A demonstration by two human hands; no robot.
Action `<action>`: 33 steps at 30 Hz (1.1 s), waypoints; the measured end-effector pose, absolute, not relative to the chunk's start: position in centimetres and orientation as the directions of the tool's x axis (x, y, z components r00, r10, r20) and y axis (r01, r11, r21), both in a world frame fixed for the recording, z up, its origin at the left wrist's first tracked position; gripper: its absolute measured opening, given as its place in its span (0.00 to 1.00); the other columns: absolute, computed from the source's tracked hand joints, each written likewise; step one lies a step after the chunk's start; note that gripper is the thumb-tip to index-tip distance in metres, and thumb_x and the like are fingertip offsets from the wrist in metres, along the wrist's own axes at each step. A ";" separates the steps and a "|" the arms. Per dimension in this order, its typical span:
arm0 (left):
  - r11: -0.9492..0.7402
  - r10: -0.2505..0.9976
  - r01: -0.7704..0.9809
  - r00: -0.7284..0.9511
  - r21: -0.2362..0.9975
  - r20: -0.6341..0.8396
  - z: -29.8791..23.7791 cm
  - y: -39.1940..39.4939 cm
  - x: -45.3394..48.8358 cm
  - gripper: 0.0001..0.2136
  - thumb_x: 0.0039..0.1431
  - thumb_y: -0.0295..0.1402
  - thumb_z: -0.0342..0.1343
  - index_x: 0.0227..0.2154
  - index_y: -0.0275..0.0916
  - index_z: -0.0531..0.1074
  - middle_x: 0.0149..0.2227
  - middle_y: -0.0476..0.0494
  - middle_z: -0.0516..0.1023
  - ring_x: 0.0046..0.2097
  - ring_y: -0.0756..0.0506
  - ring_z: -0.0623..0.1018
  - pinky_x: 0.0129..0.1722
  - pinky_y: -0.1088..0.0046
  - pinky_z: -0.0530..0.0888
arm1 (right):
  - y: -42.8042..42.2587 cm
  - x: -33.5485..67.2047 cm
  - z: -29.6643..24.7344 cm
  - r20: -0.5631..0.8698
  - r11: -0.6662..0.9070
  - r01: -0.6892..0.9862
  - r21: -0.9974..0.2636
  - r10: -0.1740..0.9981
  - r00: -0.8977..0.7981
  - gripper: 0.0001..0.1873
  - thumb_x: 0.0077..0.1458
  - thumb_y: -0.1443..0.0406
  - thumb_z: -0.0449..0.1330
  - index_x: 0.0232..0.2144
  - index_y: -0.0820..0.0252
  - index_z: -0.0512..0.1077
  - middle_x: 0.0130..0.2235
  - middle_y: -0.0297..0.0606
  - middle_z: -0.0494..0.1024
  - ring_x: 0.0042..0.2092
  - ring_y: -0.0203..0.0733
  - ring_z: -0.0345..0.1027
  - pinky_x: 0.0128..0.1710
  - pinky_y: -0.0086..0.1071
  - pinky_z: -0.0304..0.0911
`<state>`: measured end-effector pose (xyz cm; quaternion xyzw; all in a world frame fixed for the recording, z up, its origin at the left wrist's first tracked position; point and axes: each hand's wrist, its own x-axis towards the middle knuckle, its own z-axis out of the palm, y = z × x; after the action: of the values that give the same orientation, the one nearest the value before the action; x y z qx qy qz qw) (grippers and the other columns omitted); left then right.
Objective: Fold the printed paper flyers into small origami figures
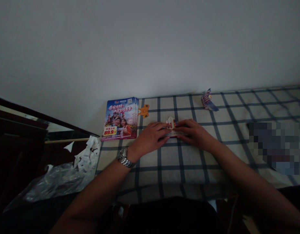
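Note:
A small piece of folded printed paper [171, 122] lies on the checked cloth in front of me, its upper part folded to a point. My left hand [153, 135], below a metal wristwatch, presses its fingers on the paper's left side. From the other side, my right hand [193, 133] has its fingers closed on the right part of the same paper. Both hands cover much of it, so its full shape is hidden. Beyond my right hand stands a folded paper piece [208, 100] with a pink and blue print.
A stack of printed leaflets [120, 120] lies left of my hands, beside an orange bear figure [143, 111]. The checked cloth [150, 169] reaches back to a pale wall [150, 48]. Clear plastic and torn white paper [89, 156] hang at the left edge. A blurred-out object [278, 146] lies right.

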<state>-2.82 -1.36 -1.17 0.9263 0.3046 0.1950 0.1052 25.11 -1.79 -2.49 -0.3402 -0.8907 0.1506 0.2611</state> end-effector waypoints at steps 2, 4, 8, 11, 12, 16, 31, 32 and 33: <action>-0.791 0.607 0.524 0.735 0.317 0.301 -1.1 -1.4 -2.8 0.13 0.73 0.37 0.55 0.55 0.42 0.75 0.57 0.41 0.76 0.58 0.40 0.75 0.59 0.54 0.74 | -1.8 25.1 -2.6 0.366 0.722 0.529 -0.446 0.686 -0.628 0.17 0.67 0.61 0.62 0.57 0.51 0.77 0.55 0.46 0.78 0.56 0.54 0.72 0.56 0.53 0.71; -0.791 0.609 0.527 0.730 0.312 0.310 -1.2 -1.4 -2.7 0.13 0.72 0.39 0.56 0.54 0.43 0.76 0.57 0.41 0.76 0.57 0.39 0.75 0.59 0.53 0.73 | -1.7 25.1 -2.6 0.371 0.723 0.530 -0.443 0.686 -0.626 0.17 0.67 0.62 0.61 0.57 0.50 0.77 0.55 0.46 0.77 0.56 0.54 0.73 0.56 0.54 0.71; -0.791 0.611 0.533 0.721 0.302 0.327 -1.5 -1.4 -2.6 0.12 0.72 0.39 0.57 0.53 0.43 0.77 0.57 0.41 0.77 0.57 0.39 0.76 0.58 0.53 0.73 | -1.8 25.1 -2.5 0.359 0.717 0.539 -0.442 0.692 -0.627 0.16 0.69 0.62 0.59 0.55 0.51 0.78 0.55 0.46 0.78 0.55 0.53 0.73 0.56 0.53 0.71; -0.791 0.610 0.528 0.721 0.310 0.328 -1.7 -1.2 -2.5 0.11 0.74 0.36 0.54 0.53 0.43 0.77 0.57 0.42 0.77 0.56 0.41 0.76 0.57 0.55 0.74 | -1.9 25.0 -2.2 0.337 0.709 0.535 -0.460 0.696 -0.634 0.16 0.68 0.61 0.60 0.56 0.52 0.78 0.55 0.46 0.78 0.55 0.53 0.73 0.56 0.53 0.71; -0.787 0.614 0.532 0.719 0.312 0.326 -1.7 -1.2 -2.5 0.11 0.74 0.36 0.54 0.52 0.43 0.78 0.57 0.42 0.77 0.55 0.42 0.77 0.57 0.56 0.74 | -1.9 25.0 -2.1 0.332 0.708 0.531 -0.466 0.696 -0.637 0.17 0.67 0.60 0.61 0.56 0.51 0.78 0.54 0.46 0.78 0.55 0.53 0.73 0.56 0.53 0.71; -0.776 0.628 0.543 0.709 0.320 0.321 -1.7 -1.2 -2.5 0.10 0.74 0.35 0.54 0.50 0.42 0.78 0.56 0.43 0.79 0.54 0.42 0.78 0.56 0.57 0.74 | -2.0 24.9 -2.1 0.335 0.702 0.530 -0.476 0.702 -0.628 0.17 0.65 0.60 0.64 0.56 0.50 0.78 0.54 0.45 0.78 0.55 0.53 0.73 0.56 0.52 0.71; -0.735 0.677 0.583 0.653 0.346 0.339 -1.8 -1.3 -1.9 0.11 0.75 0.35 0.51 0.55 0.41 0.72 0.53 0.43 0.79 0.52 0.44 0.78 0.54 0.62 0.76 | -2.0 23.8 -2.1 0.343 0.607 0.584 -0.539 0.792 -0.506 0.06 0.67 0.64 0.62 0.43 0.56 0.78 0.44 0.44 0.80 0.45 0.49 0.75 0.46 0.45 0.72; -0.735 0.678 0.585 0.653 0.344 0.338 -1.7 -1.3 -1.8 0.11 0.75 0.34 0.51 0.55 0.40 0.72 0.53 0.43 0.78 0.52 0.43 0.78 0.54 0.61 0.77 | -2.0 23.7 -2.1 0.337 0.593 0.585 -0.553 0.801 -0.494 0.06 0.67 0.64 0.62 0.44 0.56 0.78 0.44 0.43 0.79 0.45 0.49 0.75 0.46 0.45 0.72; -0.734 0.679 0.589 0.651 0.340 0.339 -1.6 -1.3 -1.8 0.11 0.75 0.34 0.51 0.54 0.40 0.72 0.53 0.43 0.78 0.51 0.43 0.78 0.53 0.61 0.77 | -2.0 23.7 -2.1 0.332 0.582 0.583 -0.567 0.809 -0.485 0.06 0.67 0.63 0.62 0.44 0.56 0.77 0.43 0.43 0.79 0.45 0.49 0.75 0.46 0.44 0.72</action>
<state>-1.78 -1.35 -1.62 0.9030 0.3510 0.2265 0.1001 23.70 -1.99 -2.14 -0.4146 -0.8398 0.1929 0.2927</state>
